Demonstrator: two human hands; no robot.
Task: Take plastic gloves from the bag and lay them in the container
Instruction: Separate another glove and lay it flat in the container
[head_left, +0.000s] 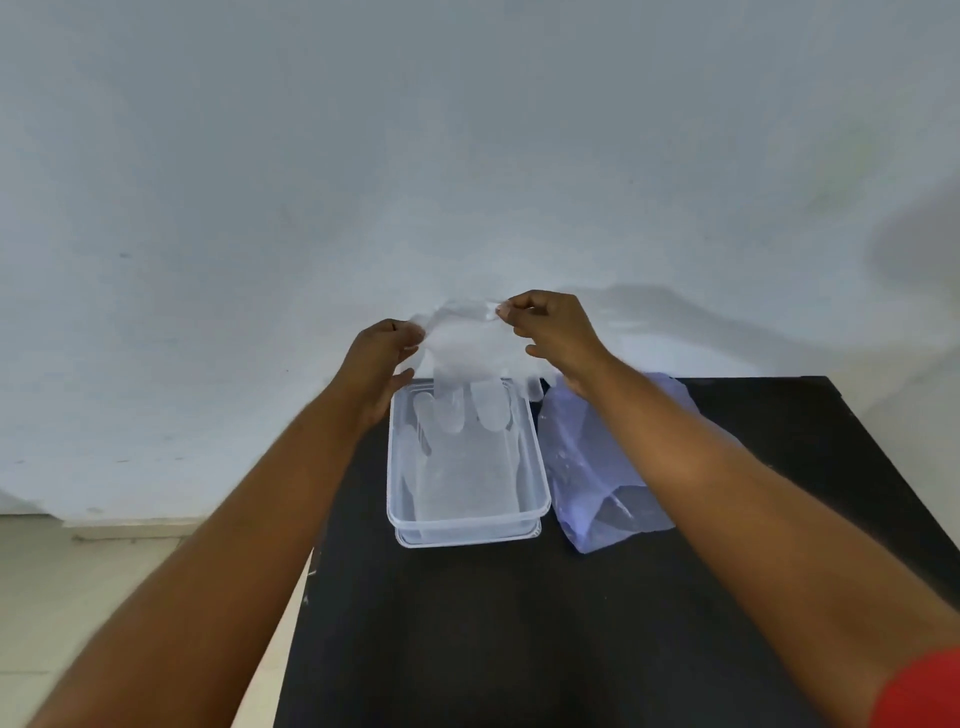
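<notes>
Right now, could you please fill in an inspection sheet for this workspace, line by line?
Surface: black table, bare in front of the container.
Job's things: clear plastic glove held spread by its cuff above the clear container, fingers hanging toward it; at least one glove already lies flat inside; bluish plastic bag lies just right of the container.
Clutter: nothing seen.
Grippers: left hand and right hand each pinch one side of the cuff.
Cables: nothing seen.
Surroundings: pale wall behind, light floor to the left, red sleeve at the lower right edge.
</notes>
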